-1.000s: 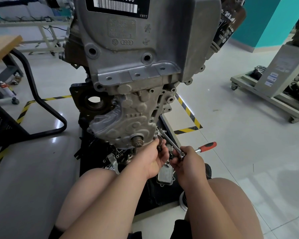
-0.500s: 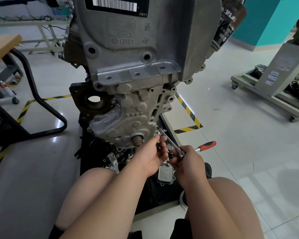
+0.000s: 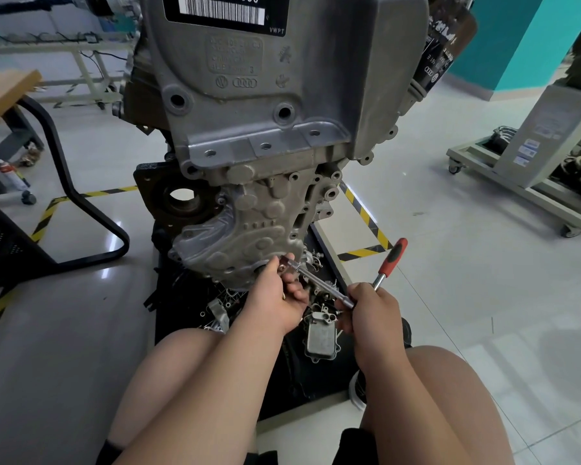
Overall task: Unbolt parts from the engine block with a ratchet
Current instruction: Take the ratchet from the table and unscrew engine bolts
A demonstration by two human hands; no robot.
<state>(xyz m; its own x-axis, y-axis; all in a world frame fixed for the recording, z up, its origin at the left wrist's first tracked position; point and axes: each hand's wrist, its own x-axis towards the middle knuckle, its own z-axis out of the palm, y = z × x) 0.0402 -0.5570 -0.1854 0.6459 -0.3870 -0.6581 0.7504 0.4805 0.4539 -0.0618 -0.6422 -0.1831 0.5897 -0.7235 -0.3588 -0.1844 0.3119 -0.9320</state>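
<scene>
At the lower front of the grey cast-aluminium engine block (image 3: pixel 269 105), both hands work on one tool. The block stands upright on a black base tray (image 3: pixel 171 313), which rests on the pale tiled floor (image 3: pixel 450 280).

The ratchet with red-and-black handle (image 3: pixel 391 261) carries a chrome extension bar (image 3: pixel 319 281). The bar runs up and to the left, and its front end meets the bottom edge of the block's front cover. The left hand (image 3: pixel 275 298) has its fingers and thumb curled round this front end, against the cover. The right hand (image 3: pixel 371 313) has its fingers curled round the ratchet's head end. The handle projects up and to the right from this fist. The fastener under the left hand is hidden.

A grey finned metal housing (image 3: pixel 320 335) lies on the tray between the two forearms, among small loose metal parts.

A black-and-white barcode label (image 3: pixel 222 10) sits at the top of the block. A black cylindrical oil filter (image 3: pixel 450 45) is mounted on the block's upper right side. Yellow-and-black hazard tape (image 3: pixel 366 216) marks the floor behind the tray. A wood-topped bench (image 3: pixel 4 92) stands at far left, and a grey wheeled cart (image 3: pixel 524 189) at far right, well apart from the block.
</scene>
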